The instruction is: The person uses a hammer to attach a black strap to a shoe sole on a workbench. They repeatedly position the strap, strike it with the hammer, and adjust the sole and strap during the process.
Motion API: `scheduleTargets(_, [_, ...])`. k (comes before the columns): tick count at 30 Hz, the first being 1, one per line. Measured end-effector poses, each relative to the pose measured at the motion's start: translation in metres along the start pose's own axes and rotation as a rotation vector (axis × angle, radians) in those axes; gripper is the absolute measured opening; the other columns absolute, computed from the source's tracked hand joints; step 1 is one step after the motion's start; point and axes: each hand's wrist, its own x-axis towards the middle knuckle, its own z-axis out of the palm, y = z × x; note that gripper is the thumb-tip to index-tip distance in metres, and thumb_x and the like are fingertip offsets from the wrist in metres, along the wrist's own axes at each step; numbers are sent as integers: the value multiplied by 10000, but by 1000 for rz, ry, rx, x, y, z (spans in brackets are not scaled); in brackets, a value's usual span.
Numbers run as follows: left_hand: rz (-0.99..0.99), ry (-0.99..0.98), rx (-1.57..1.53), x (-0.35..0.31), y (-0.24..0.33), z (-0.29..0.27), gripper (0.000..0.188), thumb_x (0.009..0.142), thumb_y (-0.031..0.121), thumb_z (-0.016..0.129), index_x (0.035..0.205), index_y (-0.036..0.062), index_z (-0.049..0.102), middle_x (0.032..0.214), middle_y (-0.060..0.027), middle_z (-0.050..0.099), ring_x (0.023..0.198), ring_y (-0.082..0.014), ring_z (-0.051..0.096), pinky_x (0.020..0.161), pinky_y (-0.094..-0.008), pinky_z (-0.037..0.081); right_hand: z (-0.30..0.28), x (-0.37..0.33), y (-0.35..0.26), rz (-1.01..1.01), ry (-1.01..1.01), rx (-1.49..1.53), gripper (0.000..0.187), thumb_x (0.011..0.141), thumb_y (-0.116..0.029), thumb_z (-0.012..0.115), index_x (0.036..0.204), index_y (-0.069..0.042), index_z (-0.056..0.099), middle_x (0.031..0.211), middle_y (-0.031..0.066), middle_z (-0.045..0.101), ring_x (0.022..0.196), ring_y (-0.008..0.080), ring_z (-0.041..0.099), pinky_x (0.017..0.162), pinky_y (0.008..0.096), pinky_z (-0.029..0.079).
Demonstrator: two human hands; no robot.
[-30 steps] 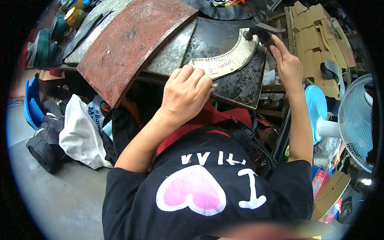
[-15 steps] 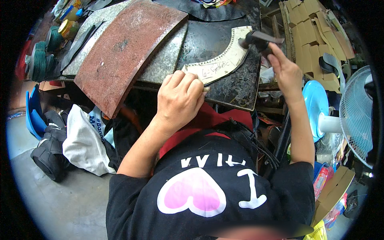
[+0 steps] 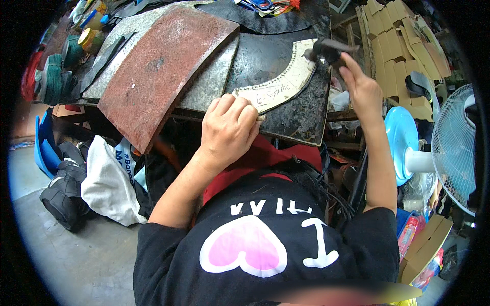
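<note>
A curved cream piece [image 3: 282,87] with a row of small marks along its inner edge and handwriting on it lies on the dark tabletop. My left hand [image 3: 229,125] is closed over its near left end at the table's front edge. A small pale tip [image 3: 262,118] pokes out beside those fingers; what it belongs to is hidden. My right hand [image 3: 362,92] is closed around a hammer, mostly hiding its handle. The dark hammer head [image 3: 326,50], slightly blurred, is over the far right end of the cream piece; whether they touch I cannot tell.
On the left a reddish-brown sheet [image 3: 158,71] overhangs the table edge, atop a grey mottled board [image 3: 209,81]. Black leather [image 3: 255,18] lies at the back. Thread spools [image 3: 52,79] stand far left. A fan [image 3: 454,148] and flattened cartons [image 3: 403,56] are on the right.
The hammer and my right hand have shifted slightly left. My left hand keeps its hold on the cream piece. The whole view has moved a little.
</note>
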Motion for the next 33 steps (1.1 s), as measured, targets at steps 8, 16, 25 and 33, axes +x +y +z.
scheduleTargets(8, [-5,-2,39,2,0,1,232,729,147,735,806,82,527,850,-78,552,808,-274,533,725,-390,442,-18,35,-13,81,58,174,383,978,-519,511,1283,-319,629,833,175,699,818,397,678,704,447,527])
scheduleTargets(16, [-11,-22,68,5,4,-1,249,729,193,743,799,97,524,824,-67,530,810,-259,532,721,-376,440,6,42,-16,2,-27,45,427,977,-553,472,1304,-317,611,871,197,708,865,402,682,723,480,538])
scheduleTargets(25, [43,-179,28,15,-7,-23,216,747,161,714,834,83,532,803,-67,575,809,-250,596,693,-369,515,51,111,11,-73,181,-123,378,936,-454,597,1292,-333,633,973,119,688,916,331,673,768,429,521])
scheduleTargets(33, [178,-325,220,25,1,-24,109,791,166,604,874,99,582,773,-47,611,762,-211,631,615,-325,544,36,85,-25,-526,174,42,303,811,-128,653,1108,-156,711,1046,58,679,1020,264,618,883,389,512])
